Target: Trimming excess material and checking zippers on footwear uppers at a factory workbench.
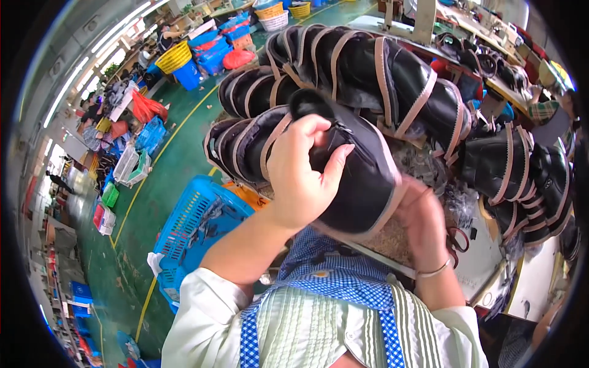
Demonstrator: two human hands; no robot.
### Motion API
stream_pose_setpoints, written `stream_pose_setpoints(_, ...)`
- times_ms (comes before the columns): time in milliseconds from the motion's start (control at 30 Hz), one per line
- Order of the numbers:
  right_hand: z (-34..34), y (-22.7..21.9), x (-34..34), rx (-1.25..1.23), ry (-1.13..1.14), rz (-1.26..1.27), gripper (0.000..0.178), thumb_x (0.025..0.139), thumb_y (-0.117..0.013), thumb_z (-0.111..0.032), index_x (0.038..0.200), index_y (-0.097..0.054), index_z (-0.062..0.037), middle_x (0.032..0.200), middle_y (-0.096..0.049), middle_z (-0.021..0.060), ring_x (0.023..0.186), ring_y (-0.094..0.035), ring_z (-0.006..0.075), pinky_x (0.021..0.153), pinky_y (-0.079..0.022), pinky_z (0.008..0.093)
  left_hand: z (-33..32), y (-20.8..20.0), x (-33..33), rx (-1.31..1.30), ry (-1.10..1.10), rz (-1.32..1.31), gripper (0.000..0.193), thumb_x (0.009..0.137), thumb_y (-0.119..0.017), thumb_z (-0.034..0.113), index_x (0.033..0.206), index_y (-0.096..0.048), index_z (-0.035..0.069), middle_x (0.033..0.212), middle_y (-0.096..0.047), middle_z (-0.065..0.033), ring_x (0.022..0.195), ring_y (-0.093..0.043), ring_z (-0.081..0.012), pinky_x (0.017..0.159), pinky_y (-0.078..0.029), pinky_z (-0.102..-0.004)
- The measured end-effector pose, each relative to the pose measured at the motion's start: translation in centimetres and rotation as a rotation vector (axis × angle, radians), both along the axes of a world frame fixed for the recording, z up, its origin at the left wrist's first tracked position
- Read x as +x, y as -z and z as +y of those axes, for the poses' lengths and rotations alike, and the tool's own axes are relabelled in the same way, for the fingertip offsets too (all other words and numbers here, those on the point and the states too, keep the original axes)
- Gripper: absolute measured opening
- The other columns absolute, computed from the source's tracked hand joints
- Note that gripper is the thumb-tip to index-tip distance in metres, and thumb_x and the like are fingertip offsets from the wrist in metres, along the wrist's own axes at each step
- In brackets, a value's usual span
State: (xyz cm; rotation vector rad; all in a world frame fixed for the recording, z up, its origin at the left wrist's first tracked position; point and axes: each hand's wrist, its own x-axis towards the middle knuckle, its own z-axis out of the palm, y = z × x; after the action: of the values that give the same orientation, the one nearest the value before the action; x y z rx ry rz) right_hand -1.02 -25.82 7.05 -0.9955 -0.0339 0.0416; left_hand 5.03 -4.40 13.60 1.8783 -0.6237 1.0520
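A black boot upper [353, 199] with a pale lower edge and a dark zip [356, 147] is held up in front of my chest. My left hand [300, 175] is closed on it near the zip, thumb and bent fingers against the black material. At the upper's right edge is my right hand [423, 214], smeared by motion, with its fingers partly hidden. Behind lie rows of similar black uppers [362, 70] with pinkish-tan serrated edges, and more uppers [500, 162] are stacked to the right.
A blue plastic basket [184, 227] stands at my left, beside the green floor [153, 214]. Red-handled scissors [457, 239] lie on the work surface at right, close to crumpled clear plastic [463, 205]. Baskets and bundles [218, 46] line the far floor.
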Motion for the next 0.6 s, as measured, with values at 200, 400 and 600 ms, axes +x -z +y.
stream_pose_setpoints(200, 1.8, -0.9, -0.1, -0.099, 0.167, 0.154, 0.020, 0.085, -0.067, -0.002, 0.072, -0.053, -0.0059, 0.068, -0.045, -0.0099, 0.062, -0.039, 0.0016, 0.057, -0.033, 0.0182, 0.7, -1.2, -4.6, 0.163, 0.157, 0.374, 0.041, 0.074, -0.078, 0.011, 0.106, -0.054, 0.006, 0.062, -0.061, -0.0048, 0.054, -0.061, -0.0193, 0.052, -0.046, -0.0303)
stream_pose_setpoints(400, -1.7, -4.6, -0.1, -0.809, -0.157, -0.520, 0.015, 0.074, -0.072, 0.002, 0.088, -0.066, 0.0013, 0.065, -0.060, 0.0038, 0.060, -0.053, 0.0083, 0.057, -0.042, 0.0220, 5.7, -5.7, -2.9, -0.041, 0.660, 0.539, 0.044, 0.079, -0.073, 0.006, 0.117, -0.052, 0.003, 0.092, -0.066, -0.0058, 0.088, -0.063, -0.0119, 0.081, -0.048, -0.0262)
stream_pose_setpoints(600, 1.0, -3.0, 1.2, -0.693, -0.149, -0.334, 0.018, 0.080, -0.066, 0.005, 0.097, -0.062, 0.0005, 0.087, -0.066, 0.0035, 0.076, -0.061, 0.0086, 0.070, -0.048, 0.0213, 3.2, 6.8, -0.5, -0.171, 1.107, 1.337, 0.042, 0.087, -0.067, 0.008, 0.126, -0.049, 0.005, 0.117, -0.058, -0.0029, 0.107, -0.053, -0.0097, 0.095, -0.042, -0.0267)
